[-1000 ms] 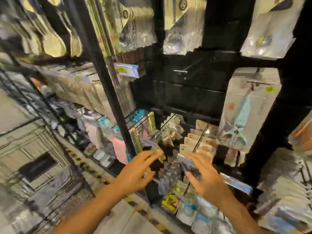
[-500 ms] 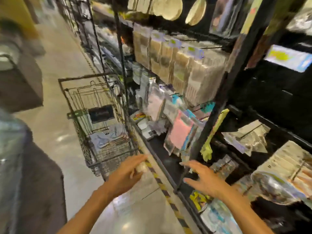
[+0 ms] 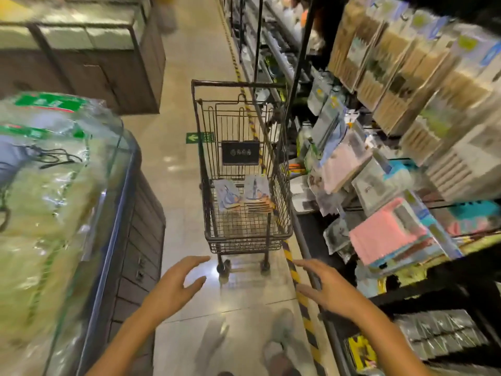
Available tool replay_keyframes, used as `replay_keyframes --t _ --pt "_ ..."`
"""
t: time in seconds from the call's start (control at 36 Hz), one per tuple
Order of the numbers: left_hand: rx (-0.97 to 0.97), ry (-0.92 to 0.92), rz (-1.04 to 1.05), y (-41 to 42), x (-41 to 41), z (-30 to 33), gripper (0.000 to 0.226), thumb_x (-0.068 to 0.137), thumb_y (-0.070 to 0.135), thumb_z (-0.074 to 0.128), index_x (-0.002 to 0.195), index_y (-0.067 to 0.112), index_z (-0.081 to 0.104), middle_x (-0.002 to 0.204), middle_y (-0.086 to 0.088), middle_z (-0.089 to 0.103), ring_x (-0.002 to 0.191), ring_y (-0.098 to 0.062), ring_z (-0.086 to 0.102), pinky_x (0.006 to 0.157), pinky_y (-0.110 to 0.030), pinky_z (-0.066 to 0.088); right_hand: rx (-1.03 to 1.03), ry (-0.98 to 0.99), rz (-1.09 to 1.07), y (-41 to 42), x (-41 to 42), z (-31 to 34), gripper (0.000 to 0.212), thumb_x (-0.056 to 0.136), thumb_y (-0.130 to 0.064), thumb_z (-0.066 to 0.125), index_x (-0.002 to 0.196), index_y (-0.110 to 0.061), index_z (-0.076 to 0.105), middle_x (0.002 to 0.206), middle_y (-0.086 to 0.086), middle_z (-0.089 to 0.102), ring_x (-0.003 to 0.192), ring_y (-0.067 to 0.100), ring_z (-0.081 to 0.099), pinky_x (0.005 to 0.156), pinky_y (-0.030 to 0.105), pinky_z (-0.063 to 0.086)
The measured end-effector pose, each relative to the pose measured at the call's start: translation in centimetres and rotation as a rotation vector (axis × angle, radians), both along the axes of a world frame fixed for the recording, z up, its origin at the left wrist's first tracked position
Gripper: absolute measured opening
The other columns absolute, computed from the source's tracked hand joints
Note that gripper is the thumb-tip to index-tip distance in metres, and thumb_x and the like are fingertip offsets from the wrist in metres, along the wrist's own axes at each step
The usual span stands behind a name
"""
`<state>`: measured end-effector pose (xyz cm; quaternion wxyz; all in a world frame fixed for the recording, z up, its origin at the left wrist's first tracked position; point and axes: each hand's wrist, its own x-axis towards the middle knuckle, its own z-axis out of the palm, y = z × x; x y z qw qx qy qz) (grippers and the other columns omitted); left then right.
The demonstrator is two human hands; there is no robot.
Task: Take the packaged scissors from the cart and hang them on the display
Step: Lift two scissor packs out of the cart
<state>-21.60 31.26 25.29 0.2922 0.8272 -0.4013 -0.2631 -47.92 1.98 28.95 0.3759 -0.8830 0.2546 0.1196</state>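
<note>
So left hand [image 3: 173, 287] and right hand [image 3: 329, 290] both hang empty with fingers loosely spread, short of the dark wire shopping cart [image 3: 241, 240] where the flat packaged scissors [image 3: 244, 195] sit stacked, hanging display shelves [image 3: 406, 131] to its right.

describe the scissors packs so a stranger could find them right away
In the aisle beside the hanging display stands a dark wire shopping cart. On its basket floor, toward the far end below the black sign plate, lie two piles of flat packaged scissors. They are the cart's only visible load, pale blue cards side by side.
</note>
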Motion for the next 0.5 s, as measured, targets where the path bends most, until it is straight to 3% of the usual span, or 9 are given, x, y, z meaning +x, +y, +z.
replay_keyframes --t 0.11,0.22,0.39,0.5 --pt "0.052 -0.004 0.04 -1.8 1.6 0.0 0.042 0.098 0.033 0.063 0.137 0.042 0.049 0.133 0.032 0.048 0.119 0.021 0.042 0.092 0.002 0.032 0.055 0.007 0.022 -3.1 3.4 -2.0 0.059 0.093 -0.045 0.067 0.147 -0.035 0.046 0.143 -0.02 0.048 0.132 -0.003 0.045 0.099 0.0 0.029" --pt "0.089 -0.031 0.071 -5.3 2.9 1.0 0.043 0.098 0.031 0.062 0.135 0.045 0.043 0.128 0.039 0.039 0.111 0.027 0.042 0.094 0.002 0.031 0.1 -0.006 0.044 -6.8 6.2 -3.7 0.057 0.094 -0.04 0.068 0.146 -0.034 0.046 0.142 -0.022 0.045 0.129 -0.007 0.042 0.094 -0.007 0.025" --pt "0.122 -0.038 0.115 -11.8 4.6 2.5 0.045 0.098 0.029 0.063 0.137 0.04 0.044 0.129 0.025 0.049 0.114 0.027 0.038 0.097 0.004 0.028 0.131 0.002 0.091 -13.3 10.3 -4.5 0.056 0.095 -0.042 0.066 0.146 -0.035 0.045 0.14 -0.015 0.048 0.13 0.003 0.047 0.103 0.014 0.034" --pt "0.14 -0.024 0.127 -16.3 5.6 3.0 0.048 0.098 0.029 0.062 0.143 0.035 0.045 0.133 0.017 0.051 0.113 0.004 0.049 0.091 0.005 0.03 0.123 -0.036 0.091 -17.1 13.1 -5.1 0.059 0.094 -0.044 0.067 0.147 -0.033 0.045 0.139 -0.015 0.049 0.129 0.003 0.047 0.101 0.012 0.033"
